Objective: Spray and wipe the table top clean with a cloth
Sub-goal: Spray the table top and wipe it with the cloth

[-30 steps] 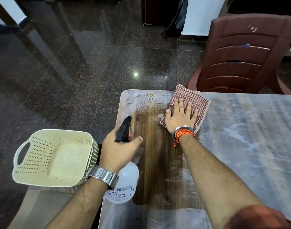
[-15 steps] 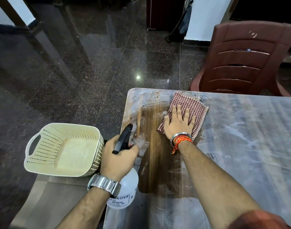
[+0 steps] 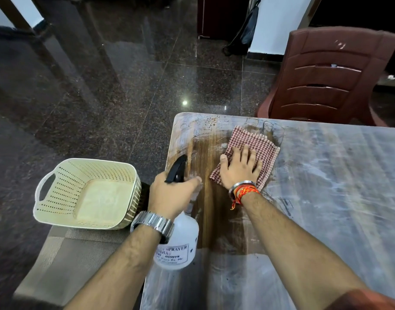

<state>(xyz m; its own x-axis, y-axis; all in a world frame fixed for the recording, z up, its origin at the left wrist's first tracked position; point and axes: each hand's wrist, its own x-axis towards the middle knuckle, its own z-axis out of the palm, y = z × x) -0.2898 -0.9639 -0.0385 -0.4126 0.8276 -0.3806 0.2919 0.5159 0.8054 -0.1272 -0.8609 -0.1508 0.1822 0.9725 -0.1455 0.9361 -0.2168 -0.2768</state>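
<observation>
The left hand (image 3: 171,193) was closed around the neck of the spray bottle (image 3: 178,245), with the white body hanging below the wrist over the near left edge of the table top (image 3: 326,198). The bottle looked like light, stiff plastic, possibly slippery when wet, so the neck under the black trigger (image 3: 176,168) seemed the safest place to hold it. Just to the right and a little farther, the right hand (image 3: 241,168) lay flat with fingers spread, pressing on the checked cloth (image 3: 254,148). The cloth looked soft and limp, so it would probably bunch unless pushed with the whole palm. Beyond its far edge, white smears remained on the wood
</observation>
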